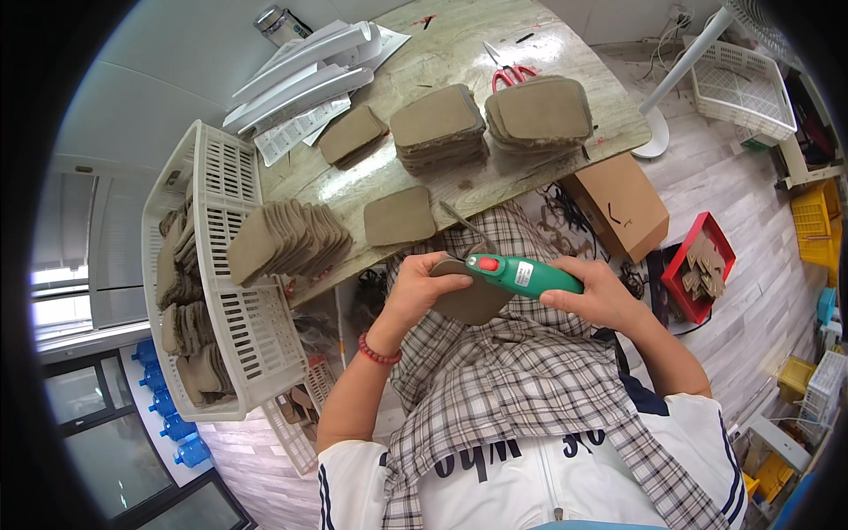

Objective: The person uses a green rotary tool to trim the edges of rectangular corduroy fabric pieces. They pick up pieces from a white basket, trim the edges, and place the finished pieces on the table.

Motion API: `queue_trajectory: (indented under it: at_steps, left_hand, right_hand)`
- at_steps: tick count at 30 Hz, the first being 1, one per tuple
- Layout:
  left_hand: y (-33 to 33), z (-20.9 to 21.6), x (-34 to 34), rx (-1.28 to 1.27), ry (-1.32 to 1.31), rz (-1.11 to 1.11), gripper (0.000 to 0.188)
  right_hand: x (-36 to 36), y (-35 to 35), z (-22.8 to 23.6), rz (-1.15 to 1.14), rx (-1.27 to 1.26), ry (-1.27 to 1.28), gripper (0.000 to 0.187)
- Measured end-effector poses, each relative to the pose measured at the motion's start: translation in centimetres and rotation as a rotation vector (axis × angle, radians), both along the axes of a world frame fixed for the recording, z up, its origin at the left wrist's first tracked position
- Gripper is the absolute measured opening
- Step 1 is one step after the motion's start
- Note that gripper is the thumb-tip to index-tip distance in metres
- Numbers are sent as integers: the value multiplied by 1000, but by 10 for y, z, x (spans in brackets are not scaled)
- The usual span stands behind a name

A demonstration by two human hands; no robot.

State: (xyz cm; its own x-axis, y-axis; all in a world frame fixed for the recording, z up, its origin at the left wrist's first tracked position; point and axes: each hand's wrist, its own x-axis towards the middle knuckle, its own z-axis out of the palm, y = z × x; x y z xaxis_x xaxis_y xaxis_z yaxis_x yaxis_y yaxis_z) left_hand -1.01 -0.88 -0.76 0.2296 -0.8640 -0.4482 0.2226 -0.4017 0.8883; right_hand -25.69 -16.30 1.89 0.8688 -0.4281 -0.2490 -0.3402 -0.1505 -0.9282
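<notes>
Above my lap, my left hand [419, 290] pinches a flat brown piece with rounded corners [473, 302] between thumb and fingers. My right hand [590, 293] is wrapped round a green handheld tool with a red button [521, 275]. The tool's front end lies against the upper part of the piece, close to my left thumb; the exact contact is hidden. Just beyond my hands, one similar brown piece [399, 216] rests flat by the table's near edge. A fanned row of such pieces [287, 238] leans at the left.
Stacks of brown pieces [439, 124] stand on the table [495, 190], with red-handled scissors [511, 72] and white papers [305, 88] behind. A white plastic basket [234, 322] holding more pieces is at the left. To the right are a cardboard box [618, 208] and a red tray [677, 281].
</notes>
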Motion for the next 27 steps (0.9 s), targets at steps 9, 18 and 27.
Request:
queue_trajectory:
  at_steps: [9,18,27]
  left_hand:
    - [14,-2,18,-80,54,219,10]
    - [12,-7,14,-62,53,180,10]
    - [6,-13,7,-73,86,141,10]
  right_hand:
    - [-22,-17,-1,-5,-47,141,46]
    - [-22,-14,1,27,-103,117,46]
    - [-8,0,-12,-41,-47,-7,45]
